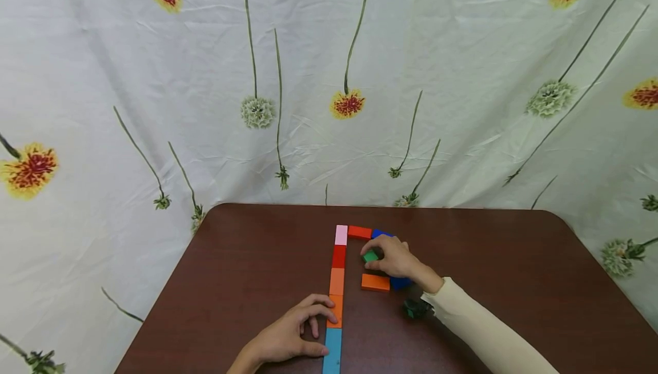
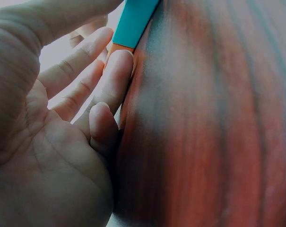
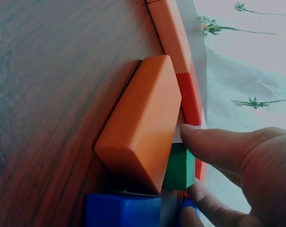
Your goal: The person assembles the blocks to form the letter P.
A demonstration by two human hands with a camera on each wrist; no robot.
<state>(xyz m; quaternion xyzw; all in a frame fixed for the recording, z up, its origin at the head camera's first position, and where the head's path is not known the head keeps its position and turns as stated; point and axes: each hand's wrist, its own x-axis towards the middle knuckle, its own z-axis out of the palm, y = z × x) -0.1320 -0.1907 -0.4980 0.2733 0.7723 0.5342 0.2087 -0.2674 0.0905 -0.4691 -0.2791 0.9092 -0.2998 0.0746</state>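
A straight row of flat blocks runs away from me: a light blue block [image 1: 333, 354], an orange block [image 1: 336, 304], a salmon block [image 1: 336, 281], a red block [image 1: 338, 257] and a pink block [image 1: 341, 235]. My left hand [image 1: 290, 328] lies along its left side, fingertips on the orange block and thumb at the light blue one. My right hand [image 1: 394, 257] pinches a small green block [image 3: 179, 166] between thumb and fingers, right of the row. Closer to me than the green block lies another orange block [image 1: 375, 282], beside a blue block [image 1: 401, 283].
From the pink block's right side, a second red block [image 1: 360, 232] and a second blue block [image 1: 381, 233] extend rightward, the latter partly behind my right hand. Everything lies on a dark brown table [image 1: 247, 260]. A flower-printed white cloth [image 1: 308, 151] hangs behind it.
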